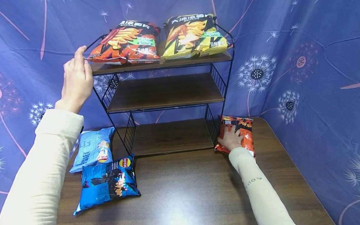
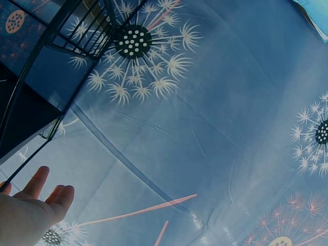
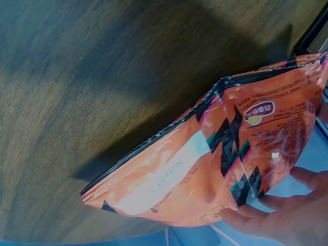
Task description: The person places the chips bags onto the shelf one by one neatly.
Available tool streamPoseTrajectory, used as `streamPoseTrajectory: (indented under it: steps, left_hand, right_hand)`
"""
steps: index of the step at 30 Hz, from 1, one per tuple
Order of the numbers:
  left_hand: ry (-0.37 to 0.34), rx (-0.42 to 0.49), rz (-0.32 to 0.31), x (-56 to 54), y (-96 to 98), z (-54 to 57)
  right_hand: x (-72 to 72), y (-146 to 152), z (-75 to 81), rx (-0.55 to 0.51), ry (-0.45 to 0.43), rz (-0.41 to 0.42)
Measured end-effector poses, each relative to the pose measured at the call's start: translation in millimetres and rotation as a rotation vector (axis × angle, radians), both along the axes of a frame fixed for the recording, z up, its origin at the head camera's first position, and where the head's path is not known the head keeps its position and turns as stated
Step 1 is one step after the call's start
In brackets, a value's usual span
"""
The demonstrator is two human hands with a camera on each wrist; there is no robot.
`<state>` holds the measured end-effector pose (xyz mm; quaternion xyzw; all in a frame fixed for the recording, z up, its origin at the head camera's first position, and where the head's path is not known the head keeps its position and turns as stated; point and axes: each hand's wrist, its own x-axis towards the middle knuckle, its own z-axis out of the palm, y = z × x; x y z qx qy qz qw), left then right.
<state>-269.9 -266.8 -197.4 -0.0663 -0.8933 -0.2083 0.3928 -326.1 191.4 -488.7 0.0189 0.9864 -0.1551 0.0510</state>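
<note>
At the upper left of the head view, my left hand [image 1: 78, 78] touches the left end of a black wire rack [image 1: 227, 77] with brown shelves. The left wrist view shows its fingers [image 2: 37, 182] relaxed beside a thin black rod. My right hand [image 1: 231, 139] rests with spread fingers on a red-orange chip bag [image 1: 246, 138], which lies on the table just right of the rack. In the right wrist view the fingers [image 3: 251, 218] press against that bag's [image 3: 179, 179] shiny side; the bag's far end is partly cut off.
A red chip bag [image 1: 131, 42] and a yellow chip bag [image 1: 193, 36] lie on the top shelf. Left of the rack, a light blue chip bag [image 1: 94, 147] and a darker blue chip bag [image 1: 107, 181] lie on the brown table [image 1: 175, 194]. Blue patterned cloth [image 1: 320, 65] hangs behind.
</note>
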Motion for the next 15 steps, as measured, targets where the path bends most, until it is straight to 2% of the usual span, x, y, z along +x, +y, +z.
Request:
streamPoseTrajectory:
  steps: [10, 15]
  left_hand:
    - [-0.015, 0.003, 0.004, 0.0, -0.4, 0.6]
    - [-0.01, 0.005, 0.0, 0.0, -0.3, 0.7]
  right_hand:
    - [4.8, -5.2, 2.9, 0.016, -0.075, -0.031]
    - [6.5, -6.4, -2.6, 0.028, -0.081, -0.042]
